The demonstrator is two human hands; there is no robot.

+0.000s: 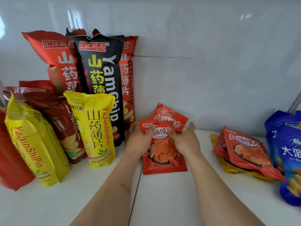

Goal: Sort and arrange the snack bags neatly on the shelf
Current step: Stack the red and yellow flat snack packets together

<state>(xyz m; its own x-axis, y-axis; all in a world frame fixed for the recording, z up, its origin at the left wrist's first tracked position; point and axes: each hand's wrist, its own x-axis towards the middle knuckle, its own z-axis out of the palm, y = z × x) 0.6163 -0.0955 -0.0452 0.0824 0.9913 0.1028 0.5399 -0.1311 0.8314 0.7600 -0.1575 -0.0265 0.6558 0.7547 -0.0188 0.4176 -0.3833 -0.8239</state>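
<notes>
We hold two red snack pouches (164, 154) mid-shelf, left hand (140, 139) and right hand (184, 137) pinching their top edges. Tall yam chip bags (101, 85) already stand grouped left; a loose red pouch pile (244, 150) and blue bags (288, 152) at right look unsorted.
</notes>
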